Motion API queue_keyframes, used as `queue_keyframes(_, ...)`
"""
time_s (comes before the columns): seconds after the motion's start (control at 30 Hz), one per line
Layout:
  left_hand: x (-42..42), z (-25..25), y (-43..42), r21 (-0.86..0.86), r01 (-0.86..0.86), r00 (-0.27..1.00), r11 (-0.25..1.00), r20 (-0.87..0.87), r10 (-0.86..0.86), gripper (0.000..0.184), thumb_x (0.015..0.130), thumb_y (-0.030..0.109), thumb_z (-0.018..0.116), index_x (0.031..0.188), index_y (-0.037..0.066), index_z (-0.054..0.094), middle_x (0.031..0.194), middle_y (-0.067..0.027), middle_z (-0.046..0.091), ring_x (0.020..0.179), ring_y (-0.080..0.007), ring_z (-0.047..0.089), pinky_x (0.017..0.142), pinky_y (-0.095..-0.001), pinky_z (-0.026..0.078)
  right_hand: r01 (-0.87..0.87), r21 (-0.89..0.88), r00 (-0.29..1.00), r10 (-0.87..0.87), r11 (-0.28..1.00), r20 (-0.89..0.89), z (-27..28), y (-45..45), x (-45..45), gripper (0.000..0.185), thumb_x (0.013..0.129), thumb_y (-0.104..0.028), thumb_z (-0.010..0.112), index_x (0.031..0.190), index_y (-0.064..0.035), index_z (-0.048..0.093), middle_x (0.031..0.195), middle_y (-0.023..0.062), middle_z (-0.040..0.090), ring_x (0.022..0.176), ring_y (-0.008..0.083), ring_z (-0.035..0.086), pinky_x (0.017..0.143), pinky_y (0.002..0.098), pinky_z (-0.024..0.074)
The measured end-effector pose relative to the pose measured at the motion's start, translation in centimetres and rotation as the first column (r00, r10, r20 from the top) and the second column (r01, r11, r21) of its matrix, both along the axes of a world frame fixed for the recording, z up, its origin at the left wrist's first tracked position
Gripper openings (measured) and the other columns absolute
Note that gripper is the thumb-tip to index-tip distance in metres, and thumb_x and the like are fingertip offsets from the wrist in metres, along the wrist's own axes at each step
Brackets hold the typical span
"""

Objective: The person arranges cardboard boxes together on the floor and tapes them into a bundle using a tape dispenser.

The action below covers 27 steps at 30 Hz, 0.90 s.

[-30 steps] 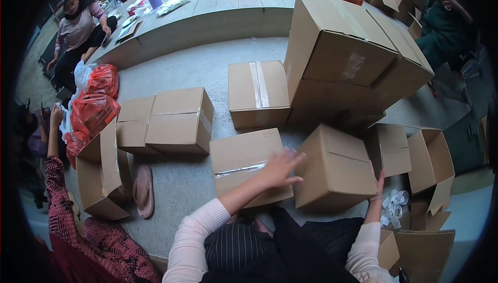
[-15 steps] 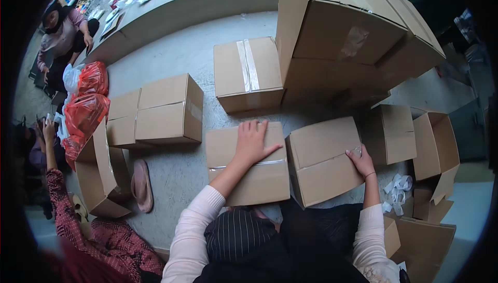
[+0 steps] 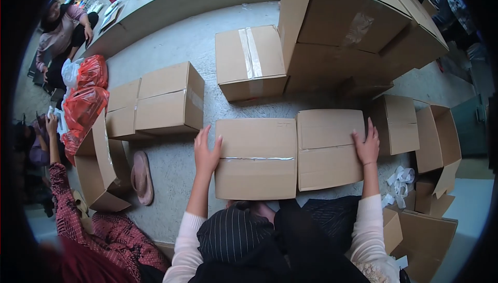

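Carton pair (image 3: 291, 150) between left hand (image 3: 207, 154) and right hand (image 3: 368, 147) — both spread, at its outer edges.

- Grey floor (image 3: 174, 171).
- On it: left front carton (image 3: 256, 176), right front carton (image 3: 330, 167), closed, side by side.
- Taped carton (image 3: 264, 54), beyond these.
- Pink slipper (image 3: 142, 178) beside open carton (image 3: 106, 162).

The left carton (image 3: 256, 179) and right carton (image 3: 332, 169) meet at a thin seam, too tight for a hand. Bare floor (image 3: 174, 179) gives a wide lane between the left carton and the slipper (image 3: 141, 178); the left hand (image 3: 207, 152) occupies its inner edge. Behind the pair, a floor strip is bounded by the taped carton (image 3: 233, 57) and the big carton (image 3: 358, 18). Rightward, the right hand (image 3: 368, 147) crowds the narrow gap before the small carton (image 3: 403, 127); white strips (image 3: 399, 185) litter the floor nearer the person.
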<state>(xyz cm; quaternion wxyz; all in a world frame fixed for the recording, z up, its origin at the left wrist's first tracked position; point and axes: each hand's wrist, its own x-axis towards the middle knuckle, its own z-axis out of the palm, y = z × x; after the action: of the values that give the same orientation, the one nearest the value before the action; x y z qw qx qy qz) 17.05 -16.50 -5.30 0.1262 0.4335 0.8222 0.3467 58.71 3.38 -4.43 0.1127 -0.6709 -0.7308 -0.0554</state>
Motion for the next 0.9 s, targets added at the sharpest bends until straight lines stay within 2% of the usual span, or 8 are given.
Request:
queue_keyframes(0.07,-0.6,-2.4,-4.4,0.103,-0.046,0.863,0.994,0.506,-0.012,0.058,0.085,0.029,0.053,0.133,0.006,0.031,0.131,-0.0178,0.039,0.123,-0.0263,0.036,0.101,-0.0334,0.027,-0.129,-0.166,0.902,0.046,0.978,-0.428,-0.7,3.4,-0.1,0.068,0.078,-0.057,0.05,0.128,-0.0117,0.04,0.112,0.0234,0.053,0.111,0.0348,0.047,0.094,0.0347,0.0356)
queue_keyframes(0.13,0.6,-1.7,-6.8,0.027,-0.12,0.501,0.992,0.865,0.037,0.066,0.084,0.026,0.056,0.137,0.006,0.023,0.134,-0.0179,0.035,0.124,-0.0254,0.034,0.102,-0.034,0.026,-0.127,-0.298,0.835,-0.061,0.946,-0.547,-1.5,6.0,-1.3,0.065,0.079,-0.056,0.049,0.123,-0.0094,0.044,0.11,0.0217,0.054,0.108,0.0325,0.049,0.093,0.0333,0.036)
queue_keyframes(0.17,1.3,-1.8,-7.1,0.029,-0.117,0.503,0.993,0.863,0.034,0.066,0.084,0.026,0.056,0.137,0.006,0.023,0.134,-0.0179,0.035,0.124,-0.0254,0.034,0.102,-0.034,0.026,-0.146,-0.416,0.759,-0.168,0.898,-0.629,-1.6,7.1,-1.6,0.062,0.08,-0.055,0.049,0.119,-0.007,0.049,0.108,0.0199,0.056,0.105,0.0302,0.051,0.091,0.0319,0.0364)
queue_keyframes(0.23,2.8,-1.7,-6.7,0.064,0.007,0.696,0.998,0.716,-0.051,0.073,0.081,0.022,0.061,0.138,0.006,0.019,0.133,-0.0176,0.036,0.123,-0.0251,0.035,0.1,-0.0335,0.028,-0.142,-0.519,0.733,-0.263,0.843,-0.627,-1.4,8.9,-1.6,0.06,0.08,-0.054,0.05,0.113,-0.0042,0.053,0.105,0.0178,0.057,0.101,0.0274,0.052,0.09,0.0303,0.0366)
queue_keyframes(0.27,3.2,-1.7,-6.2,0.066,0.007,0.695,0.998,0.717,-0.052,0.073,0.081,0.022,0.061,0.138,0.006,0.019,0.133,-0.0176,0.036,0.123,-0.0251,0.035,0.1,-0.0335,0.028,-0.144,-0.618,0.708,-0.356,0.772,-0.61,-1.4,9.3,-1.6,0.058,0.08,-0.053,0.052,0.107,-0.0014,0.057,0.102,0.0157,0.059,0.097,0.0246,0.053,0.088,0.0287,0.0368)
queue_keyframes(0.33,4.0,-0.1,-4.9,-0.021,-0.004,0.738,1.0,0.675,0.017,0.074,0.078,0.018,0.063,0.137,0.006,0.019,0.132,-0.016,0.037,0.121,-0.0239,0.036,0.099,-0.0331,0.03,-0.177,-0.594,0.699,-0.325,0.785,-0.638,-1.4,9.2,-1.8,0.057,0.08,-0.051,0.052,0.103,0.0002,0.059,0.1,0.0144,0.059,0.094,0.0228,0.053,0.087,0.0281,0.037)
queue_keyframes(0.47,3.9,-0.5,-4.9,0.029,-0.028,0.675,0.999,0.738,-0.002,0.076,0.077,0.016,0.065,0.137,0.005,0.02,0.13,-0.0153,0.038,0.119,-0.0238,0.038,0.098,-0.033,0.032,-0.268,-0.583,0.616,-0.329,0.767,-0.716,-1.6,9.2,-1.8,0.053,0.081,-0.048,0.052,0.1,0.0017,0.06,0.096,0.012,0.06,0.09,0.0201,0.053,0.085,0.0266,0.0369)
queue_keyframes(0.9,4.0,-0.5,-5.2,0.027,-0.002,0.695,1.0,0.719,-0.018,0.076,0.078,0.019,0.064,0.137,0.004,0.018,0.133,-0.018,0.034,0.123,-0.0254,0.034,0.1,-0.0338,0.029,-0.267,-0.59,0.669,-0.294,0.762,-0.683,-1.3,7.7,-0.5,0.045,0.083,-0.042,0.053,0.096,0.0006,0.061,0.091,0.0109,0.061,0.087,0.0167,0.053,0.082,0.026,0.0385)
